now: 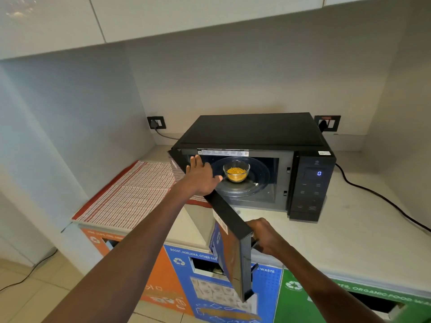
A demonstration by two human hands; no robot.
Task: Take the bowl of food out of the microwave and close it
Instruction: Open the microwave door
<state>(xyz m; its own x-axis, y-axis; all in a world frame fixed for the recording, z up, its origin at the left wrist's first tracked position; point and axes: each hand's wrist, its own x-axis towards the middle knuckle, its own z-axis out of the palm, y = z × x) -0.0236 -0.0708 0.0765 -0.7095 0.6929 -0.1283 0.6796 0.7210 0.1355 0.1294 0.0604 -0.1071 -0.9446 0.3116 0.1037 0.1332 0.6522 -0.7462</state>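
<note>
A black microwave (254,131) stands on the counter with its door (229,231) swung wide open toward me. Inside, a small glass bowl of yellow food (236,173) sits on the glass turntable (256,183). My left hand (200,176) reaches over the top edge of the door into the cavity's left side, fingers spread, just left of the bowl and apart from it. My right hand (265,236) grips the free edge of the door near its handle.
A red-striped cloth (130,194) lies on the counter left of the microwave. A black power cable (382,197) runs across the counter on the right. Orange, blue and green recycling bin fronts (233,287) sit below the counter edge. Wall sockets (156,122) behind.
</note>
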